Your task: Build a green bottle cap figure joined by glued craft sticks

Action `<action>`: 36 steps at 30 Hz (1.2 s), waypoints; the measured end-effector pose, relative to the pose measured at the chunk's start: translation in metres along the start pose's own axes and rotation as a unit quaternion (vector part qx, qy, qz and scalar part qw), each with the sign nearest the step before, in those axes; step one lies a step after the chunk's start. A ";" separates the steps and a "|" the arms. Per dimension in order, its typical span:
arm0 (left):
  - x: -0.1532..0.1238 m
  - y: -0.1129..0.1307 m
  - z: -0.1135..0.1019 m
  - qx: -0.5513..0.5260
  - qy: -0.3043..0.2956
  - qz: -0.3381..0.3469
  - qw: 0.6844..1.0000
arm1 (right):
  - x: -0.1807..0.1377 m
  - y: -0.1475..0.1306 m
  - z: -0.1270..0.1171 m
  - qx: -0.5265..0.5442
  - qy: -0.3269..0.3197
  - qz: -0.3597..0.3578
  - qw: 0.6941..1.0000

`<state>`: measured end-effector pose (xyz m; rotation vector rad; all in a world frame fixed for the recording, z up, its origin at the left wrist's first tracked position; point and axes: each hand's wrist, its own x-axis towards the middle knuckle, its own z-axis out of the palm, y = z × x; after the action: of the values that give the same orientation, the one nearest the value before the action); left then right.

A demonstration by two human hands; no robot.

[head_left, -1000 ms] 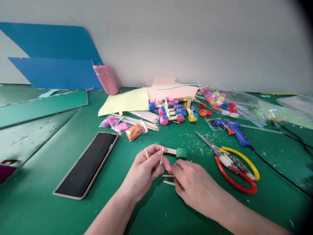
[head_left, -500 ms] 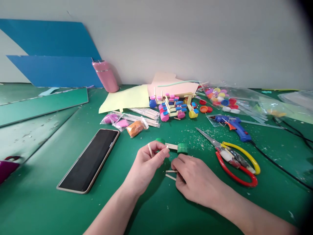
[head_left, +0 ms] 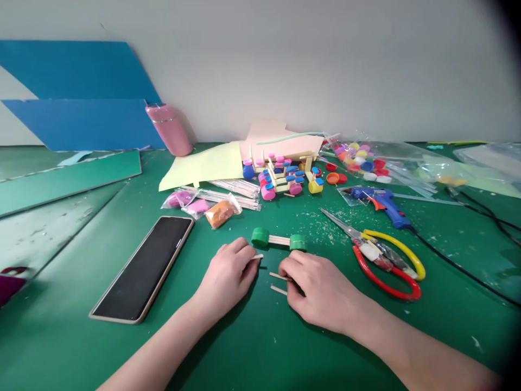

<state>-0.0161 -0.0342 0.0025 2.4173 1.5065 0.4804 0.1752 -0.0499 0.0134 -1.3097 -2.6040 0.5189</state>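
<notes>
Low over the green table, my left hand (head_left: 228,272) is closed with a short wooden stick (head_left: 257,257) poking out from its fingertips. My right hand (head_left: 319,288) lies on the table with curled fingers. One wooden stick (head_left: 278,276) runs in under those fingers, and a second wooden stick (head_left: 278,290) lies just below it, its right end hidden by the hand. Just beyond both hands sits a piece made of a left green bottle cap wheel (head_left: 259,237) and a right green bottle cap wheel (head_left: 297,242), joined by pale sticks (head_left: 279,240).
Scissors (head_left: 376,255) and a blue glue gun (head_left: 380,202) with its cord lie right. A phone (head_left: 142,269) lies left. Behind are bagged clay (head_left: 220,213), stick bundles (head_left: 240,188), cap-wheeled models (head_left: 280,179), a bag of caps (head_left: 362,157) and a pink bottle (head_left: 170,130).
My left hand has come down and left, turning palm-down with its stick, which uncovers the left green cap wheel. My right hand stays by the two sticks. The whole view has shifted slightly.
</notes>
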 end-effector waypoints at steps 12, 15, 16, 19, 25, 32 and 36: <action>0.013 -0.010 -0.013 -0.069 0.143 0.026 0.987 | 0.001 0.001 0.001 0.024 0.016 0.003 1.000; 0.019 -0.012 -0.010 -0.125 0.173 0.018 0.977 | 0.001 0.001 0.001 0.030 0.018 0.003 0.999; 0.020 -0.013 -0.010 -0.143 0.185 0.014 0.972 | 0.001 0.001 0.001 0.032 0.017 0.002 0.999; 0.022 -0.010 -0.012 -0.212 0.226 -0.002 0.951 | 0.001 0.000 0.001 0.039 0.017 -0.007 0.999; 0.024 0.007 -0.025 -0.416 0.310 -0.047 0.854 | 0.002 -0.006 -0.001 -0.030 0.016 -0.019 0.999; 0.016 0.025 -0.019 -0.535 0.177 -0.162 0.810 | 0.010 -0.018 -0.014 -0.115 -0.071 0.028 0.990; 0.011 0.033 -0.011 -0.551 0.096 -0.164 0.813 | 0.008 -0.016 -0.017 -0.091 -0.045 0.025 0.994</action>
<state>0.0110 -0.0382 0.0271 1.2001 1.1372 1.1373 0.1634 -0.0482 0.0351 -1.4403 -2.7556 0.3634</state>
